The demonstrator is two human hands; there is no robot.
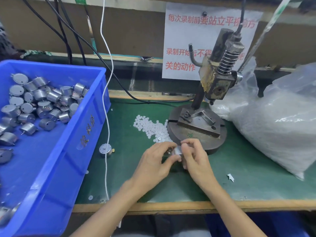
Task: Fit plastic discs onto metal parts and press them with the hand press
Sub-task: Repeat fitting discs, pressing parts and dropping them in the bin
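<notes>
From the head camera, both hands met over the green mat (pixel 239 168), just in front of the round base of the hand press (pixel 196 132). The left hand (pixel 153 161) and the right hand (pixel 196 158) were both curled around one small metal part (pixel 177 150), with fingertips pinching it from each side. The part sat between the two hands, lifted a little off the mat (it was mostly hidden by fingers, so I could not tell if a disc was on it).

A heap of little white plastic discs (pixel 150 127) lay on the mat, touching the left edge of the press base. One more metal part (pixel 106 149) stood alone on the mat, near the big blue bin (pixel 82 134). The bin held many more shiny metal parts (pixel 42 103). A large clear bag (pixel 277 127) full of white pieces rested on the right side. A white sign (pixel 184 48) with red writing hung behind the press.
</notes>
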